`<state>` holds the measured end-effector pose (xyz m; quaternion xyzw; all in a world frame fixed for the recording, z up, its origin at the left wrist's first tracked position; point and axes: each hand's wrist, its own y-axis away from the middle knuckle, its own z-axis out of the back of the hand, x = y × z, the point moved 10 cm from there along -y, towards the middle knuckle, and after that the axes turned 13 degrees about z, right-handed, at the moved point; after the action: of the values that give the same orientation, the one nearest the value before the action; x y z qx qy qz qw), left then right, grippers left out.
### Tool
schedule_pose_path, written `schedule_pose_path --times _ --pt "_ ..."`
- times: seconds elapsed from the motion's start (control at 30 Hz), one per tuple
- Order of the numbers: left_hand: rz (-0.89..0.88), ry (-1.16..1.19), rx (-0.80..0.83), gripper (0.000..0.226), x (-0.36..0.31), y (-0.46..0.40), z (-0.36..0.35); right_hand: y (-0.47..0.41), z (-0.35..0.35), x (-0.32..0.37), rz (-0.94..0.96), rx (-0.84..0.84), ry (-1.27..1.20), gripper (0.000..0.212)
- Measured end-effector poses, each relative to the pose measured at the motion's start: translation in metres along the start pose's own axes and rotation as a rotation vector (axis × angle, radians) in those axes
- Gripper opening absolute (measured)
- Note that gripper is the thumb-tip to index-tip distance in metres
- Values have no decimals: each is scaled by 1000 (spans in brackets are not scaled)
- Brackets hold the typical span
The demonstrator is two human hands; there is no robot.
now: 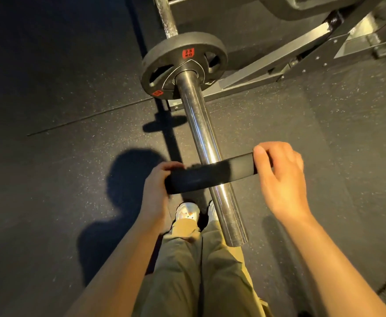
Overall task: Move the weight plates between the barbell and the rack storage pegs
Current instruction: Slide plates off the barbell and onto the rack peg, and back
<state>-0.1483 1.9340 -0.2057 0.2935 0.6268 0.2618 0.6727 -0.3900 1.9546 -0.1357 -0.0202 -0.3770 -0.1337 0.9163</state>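
- While my left hand (156,191) and right hand (279,177) curl around the rim of the black plate (210,175) at 9 and 3 o'clock, it sits threaded on the barbell sleeve (201,138).
- Rigid and probably heavy (smooth rim, likely slippery); a two-handed rim hold suits it.
- A smaller plate (184,65) sits toward 12 o'clock.

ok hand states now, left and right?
Left hand: grips the left edge of the black plate on the barbell sleeve.
Right hand: grips the plate's right edge.
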Motion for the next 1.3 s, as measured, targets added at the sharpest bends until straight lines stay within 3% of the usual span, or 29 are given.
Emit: schedule_pose_path --times 0.17,0.23,0.37,0.43,0.53,0.6,0.8,0.93,1.03,1.13,1.2,1.3 --pt "197 39 -88 32 43 -8 14 17 -1 38 132 -82 294 33" --pt "257 18 -161 31 47 -8 21 18 0 46 168 -87 289 28" --pt "-15 -214 -174 19 -13 11 7 8 23 18 61 -148 -60 19" --pt "-186 -357 -120 15 -42 27 -25 -4 27 -13 -87 -140 -83 19" --pt "-433 -547 -228 25 -61 48 -52 -9 -2 -50 -348 140 -124 41" --pt "-515 -533 -293 32 -58 51 -48 -2 -13 -55 -380 213 -123 49" --pt "-350 -396 -112 30 -14 32 -14 16 4 0 38 82 138 43" --pt "-153 -374 -105 24 7 20 16 34 6 40 154 4 333 38" --pt "-178 -344 -137 22 -7 27 13 38 4 62 230 -52 410 33" --pt "-317 -423 -116 18 -35 37 -21 25 9 66 292 -104 340 35" --pt "-411 -507 -124 23 -47 40 -40 11 14 44 227 -103 277 36" --pt "-539 -594 -213 36 -51 40 -45 -3 10 -28 -108 -5 99 44"
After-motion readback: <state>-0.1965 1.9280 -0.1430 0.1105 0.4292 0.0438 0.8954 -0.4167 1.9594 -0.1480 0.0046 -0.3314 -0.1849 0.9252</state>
